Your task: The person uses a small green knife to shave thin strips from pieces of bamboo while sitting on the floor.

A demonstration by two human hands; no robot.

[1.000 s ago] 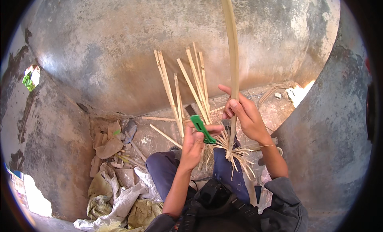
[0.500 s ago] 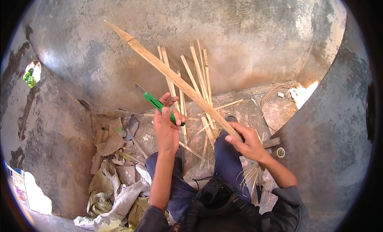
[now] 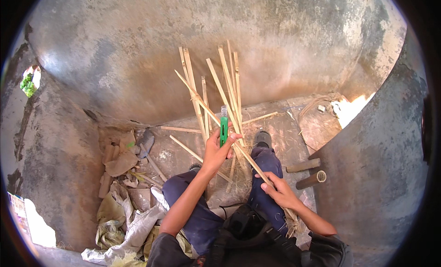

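My left hand (image 3: pixel 217 151) is closed round a green utility knife (image 3: pixel 223 130), its blade pointing away from me. The knife stands upright in front of a long bamboo strip (image 3: pixel 251 162), which passes by the left fingers; whether they touch it I cannot tell. My right hand (image 3: pixel 278 191) grips the near end of that strip above my right knee. The strip slants away to the left, its far tip pointed. Behind it, several cut bamboo strips (image 3: pixel 226 74) lean against the curved wall.
A curved grey wall (image 3: pixel 138 42) surrounds the floor. Bamboo tube pieces (image 3: pixel 304 166) lie at the right. Crumpled sacks (image 3: pixel 121 216) and clay-coloured debris (image 3: pixel 121 163) lie at the left. A few strips (image 3: pixel 197 155) and shavings rest on the floor between my legs.
The bamboo strip has dropped lower and turned so its edge shows. My left hand has brought the knife rightward to the strip and turned it upright. My right hand has moved slightly nearer.
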